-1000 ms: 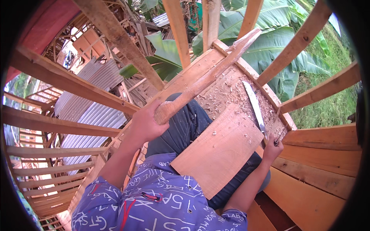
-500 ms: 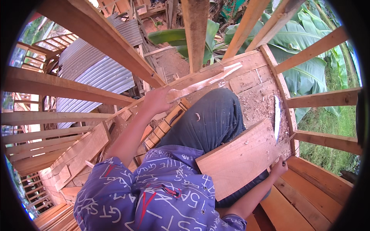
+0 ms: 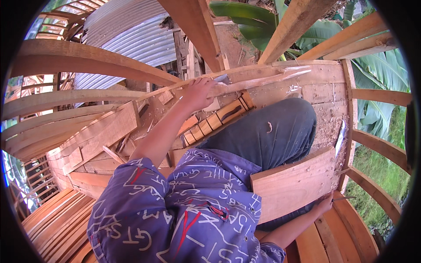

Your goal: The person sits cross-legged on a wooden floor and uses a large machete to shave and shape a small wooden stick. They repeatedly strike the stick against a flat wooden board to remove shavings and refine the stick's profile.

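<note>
My left hand (image 3: 197,94) is closed round the near end of a long, rough-hewn wooden stick (image 3: 267,80), which lies along the far edge of the plank platform. Just past my fingers is a small grey piece (image 3: 222,79), too unclear to name. On the right, my right hand (image 3: 323,205) is closed on a thin, dark, pointed tool (image 3: 345,198), its tip sticking out to the right. A broad wooden board (image 3: 296,184) rests across my lap, close to that hand. Beside my knee lies a slotted wooden piece (image 3: 212,122) with a dark curved item on it.
A long pale blade-like strip (image 3: 340,139) lies by the right edge among shavings. Slanting timber posts (image 3: 197,33) and rails (image 3: 381,149) surround the platform. Stacked planks (image 3: 57,223) sit at lower left. Corrugated metal sheets (image 3: 140,41) and banana leaves (image 3: 250,19) are beyond.
The view has turned, so the scene sits further right. My left hand still grips the stick's end. In my right hand the pointed tool now shows clearly, aimed rightward.
</note>
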Action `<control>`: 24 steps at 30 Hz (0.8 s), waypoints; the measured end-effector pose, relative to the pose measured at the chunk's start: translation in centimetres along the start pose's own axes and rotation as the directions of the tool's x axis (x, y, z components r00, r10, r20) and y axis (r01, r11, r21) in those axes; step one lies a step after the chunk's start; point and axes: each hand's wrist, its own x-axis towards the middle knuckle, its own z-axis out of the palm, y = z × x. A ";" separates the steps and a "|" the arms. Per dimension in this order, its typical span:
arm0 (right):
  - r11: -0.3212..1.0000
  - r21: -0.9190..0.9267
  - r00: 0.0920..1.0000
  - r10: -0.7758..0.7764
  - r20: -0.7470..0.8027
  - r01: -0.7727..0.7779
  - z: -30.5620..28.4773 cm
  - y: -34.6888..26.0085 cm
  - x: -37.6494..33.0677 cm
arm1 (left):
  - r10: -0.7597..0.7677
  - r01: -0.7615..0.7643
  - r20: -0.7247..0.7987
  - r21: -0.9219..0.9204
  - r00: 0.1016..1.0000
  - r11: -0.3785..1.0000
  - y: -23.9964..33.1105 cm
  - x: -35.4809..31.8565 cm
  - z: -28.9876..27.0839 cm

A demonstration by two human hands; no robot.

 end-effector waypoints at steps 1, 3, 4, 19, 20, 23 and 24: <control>1.000 -0.001 1.000 -0.023 0.002 0.023 -0.2 0.1 0.1 | -0.004 0.003 -0.021 -0.038 1.000 0.999 -0.3 -0.2 0.1; 0.998 -0.003 0.998 -0.063 0.015 0.063 -0.3 0.7 0.9 | -0.056 0.048 -0.106 -0.078 0.993 0.996 -0.9 -1.4 -0.7; 0.998 0.003 0.997 -0.069 0.032 0.068 -0.7 1.1 1.5 | -0.076 0.061 -0.149 -0.097 0.986 0.993 -1.2 -1.8 -1.4; 0.973 -0.134 0.979 -0.175 0.105 0.188 -0.8 1.7 2.0 | -0.362 0.368 0.100 -0.059 0.927 0.928 -4.9 -16.5 -1.5; 0.973 -0.138 0.979 -0.167 0.117 0.183 -0.9 1.5 1.7 | -0.356 0.362 0.109 -0.042 0.928 0.931 -4.4 -15.7 -1.1; 0.974 -0.131 0.978 -0.167 0.128 0.183 -1.0 1.9 2.2 | -0.381 0.367 0.148 0.115 0.913 0.923 -3.0 -13.3 -0.5; 0.975 -0.128 0.978 -0.168 0.123 0.184 -0.9 2.0 2.2 | -0.395 0.365 0.164 0.186 0.904 0.912 -2.8 -12.5 -0.5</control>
